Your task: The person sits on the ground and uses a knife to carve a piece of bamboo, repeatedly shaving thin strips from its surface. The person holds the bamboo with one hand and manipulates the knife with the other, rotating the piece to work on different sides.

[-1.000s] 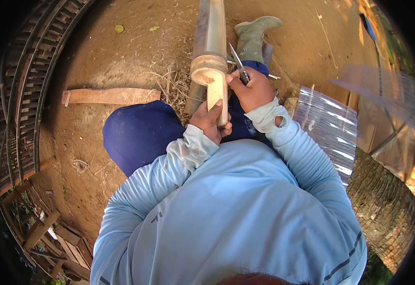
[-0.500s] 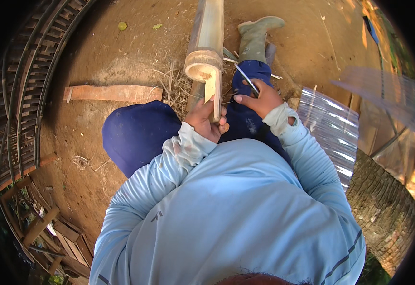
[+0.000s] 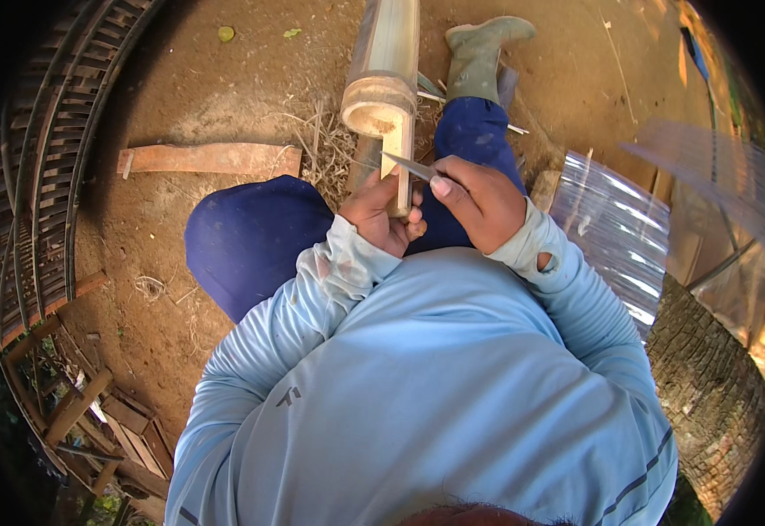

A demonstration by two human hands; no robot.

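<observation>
A thick bamboo pole (image 3: pixel 384 54) runs away from me, its near end cut down to a narrow projecting strip with a hollow rim behind it. My left hand (image 3: pixel 380 215) is closed round the near tip of that strip. In my right hand (image 3: pixel 485 200) is a knife (image 3: pixel 413 167), its handle hidden by the fingers. The thin pointed blade slants leftward across the strip, just above my left fingers. Whether its edge touches the bamboo I cannot tell.
Shavings (image 3: pixel 319 149) litter the dirt ground beside the pole. A flat reddish board (image 3: pixel 212 160) lies to the left. Clear corrugated sheeting (image 3: pixel 610 232) and a tree trunk (image 3: pixel 707 394) are on the right. A slatted bamboo structure (image 3: pixel 49 131) curves along the far left.
My right hand has turned and come nearer. The knife, which pointed away up and left, now lies across the bamboo strip. My left hand keeps its grip.
</observation>
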